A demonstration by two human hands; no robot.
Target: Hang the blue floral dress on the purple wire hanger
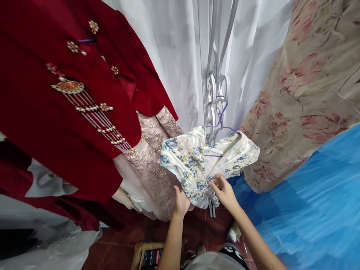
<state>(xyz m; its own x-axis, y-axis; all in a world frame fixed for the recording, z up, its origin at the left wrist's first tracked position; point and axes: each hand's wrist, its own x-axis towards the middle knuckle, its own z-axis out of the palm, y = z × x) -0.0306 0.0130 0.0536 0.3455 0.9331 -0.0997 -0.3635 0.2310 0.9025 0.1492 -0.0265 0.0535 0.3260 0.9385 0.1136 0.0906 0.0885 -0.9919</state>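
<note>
Right hand (pixel 223 191) is pinching floral top (pixel 194 157) at front; left hand (pixel 182 201) is touching its edge, thumb raised, grip unclear.

Before a curtain (pixel 174 48), a blouse (pixel 194 161) hangs on a hanger (pixel 221 126) between other garments (pixel 64 138).

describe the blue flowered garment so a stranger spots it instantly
Right of the big red garment, before the white curtain, find the purple hanger. It carries the cream garment; blue flowers set it apart from the pink-flowered fabric farther right.
</note>
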